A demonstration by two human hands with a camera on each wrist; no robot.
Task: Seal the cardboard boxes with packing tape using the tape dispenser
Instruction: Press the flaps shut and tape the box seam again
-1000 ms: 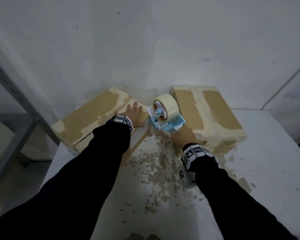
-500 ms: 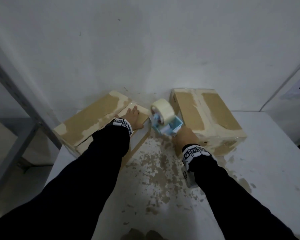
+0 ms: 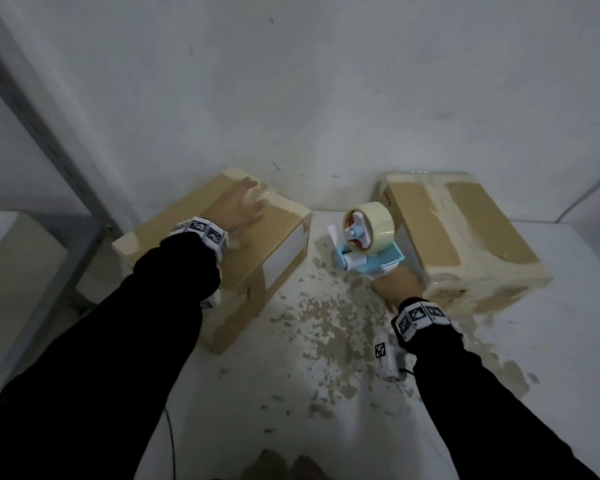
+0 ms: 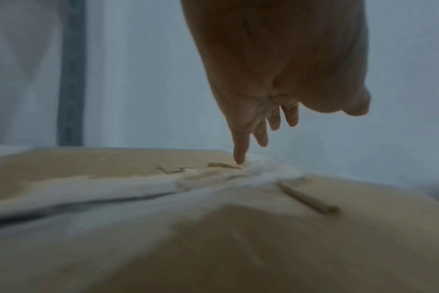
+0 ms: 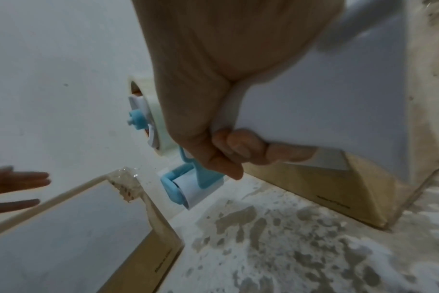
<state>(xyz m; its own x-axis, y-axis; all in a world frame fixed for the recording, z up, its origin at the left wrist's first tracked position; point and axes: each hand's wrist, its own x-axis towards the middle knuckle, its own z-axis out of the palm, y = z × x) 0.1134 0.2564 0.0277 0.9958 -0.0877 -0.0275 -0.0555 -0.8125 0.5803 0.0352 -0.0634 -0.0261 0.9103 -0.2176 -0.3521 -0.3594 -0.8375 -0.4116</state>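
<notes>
Two tape-covered cardboard boxes stand on the white table against the wall. My left hand (image 3: 248,206) lies flat with straight fingers on the far end of the left box (image 3: 187,244); its fingertips (image 4: 240,158) touch the wrinkled tape along the top seam (image 4: 213,178). My right hand (image 3: 397,282) grips the white handle of the blue tape dispenser (image 3: 368,254), which carries a roll of clear tape (image 3: 369,225). The dispenser hangs in the gap between the boxes, close to the right box (image 3: 465,244). In the right wrist view my fingers (image 5: 238,146) curl round the handle, with the roller (image 5: 186,188) pointing down.
The table (image 3: 551,341) has brown peeled patches (image 3: 326,323) between the boxes. A wall stands right behind both boxes. A grey metal post (image 3: 49,150) rises at the left, with a pale box (image 3: 14,289) beyond the table edge. A thin cable (image 3: 169,445) hangs at the near edge.
My left hand has slid from the near corner of the left box along its top to the far end. The dispenser has moved right, away from that box and toward the right one.
</notes>
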